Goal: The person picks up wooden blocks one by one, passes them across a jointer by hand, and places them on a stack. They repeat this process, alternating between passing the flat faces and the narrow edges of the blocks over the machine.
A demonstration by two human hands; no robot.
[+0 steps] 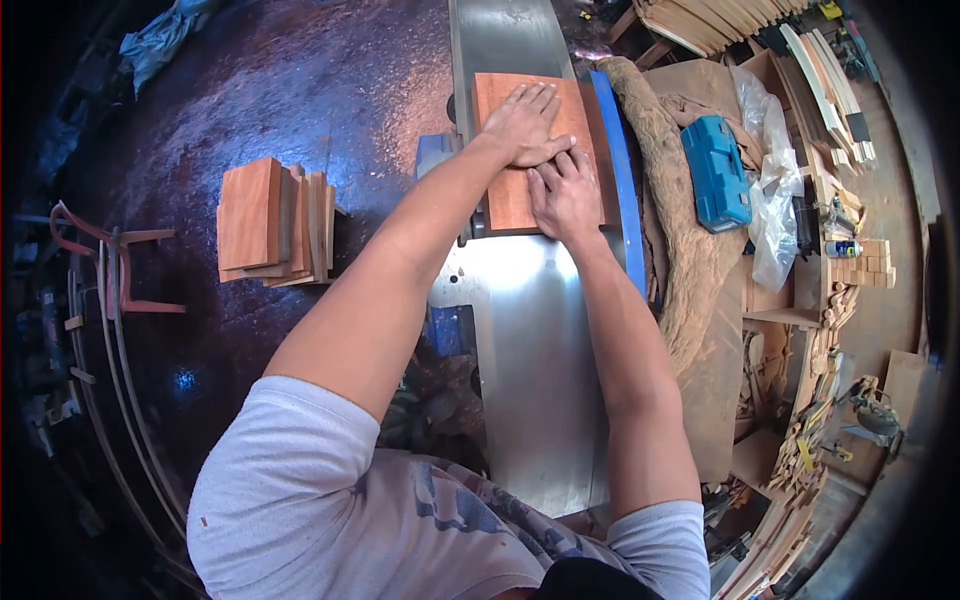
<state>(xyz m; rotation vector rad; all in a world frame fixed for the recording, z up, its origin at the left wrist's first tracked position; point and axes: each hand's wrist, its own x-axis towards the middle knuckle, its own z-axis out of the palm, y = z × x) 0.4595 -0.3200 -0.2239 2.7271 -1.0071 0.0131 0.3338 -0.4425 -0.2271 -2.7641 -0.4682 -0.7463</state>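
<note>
A reddish-brown wooden board [500,205] lies flat on the metal bed [535,350] of a planing machine, alongside its blue-edged fence [622,180]. My left hand [525,125] rests palm down on the board's upper middle, fingers stretched forward and thumb out to the right. Just below and to the right, my right hand [566,195] also presses on the board, its fingers slightly bent and its fingertips close to the left thumb. Neither hand wraps around anything. The part of the machine under the board is hidden.
A stack of similar boards [250,215] stands to the left, near a reddish plastic chair [120,260]. Right of the fence are a rough log slab [665,200], a blue tool case [716,175] and clear plastic sheeting [778,200]. Wood shavings [415,110] litter the floor.
</note>
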